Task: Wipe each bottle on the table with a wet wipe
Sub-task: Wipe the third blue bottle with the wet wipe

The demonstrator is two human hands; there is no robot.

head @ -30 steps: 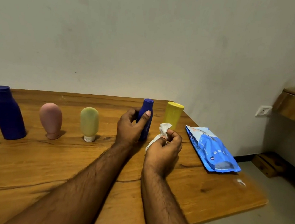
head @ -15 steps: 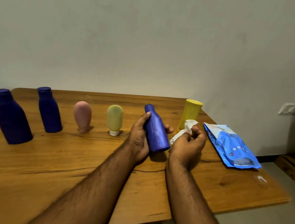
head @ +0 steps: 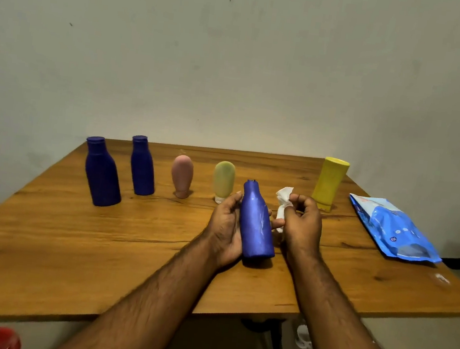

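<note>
The left hand (head: 226, 226) gripped a tilted blue bottle (head: 257, 224), baring its side; right-hand fingers (head: 296, 204) pinched the bunched wet wipe (head: 282, 202) beside it, ready to wipe.

No text can be read with certainty. The blue wet wipe packet (head: 393, 227), lying on the wooden table (head: 41, 238) at the right, carries some white print, a few small round icons and a little dark square mark, but all are too small and blurred to make out. The bottles show no readable label.
</note>
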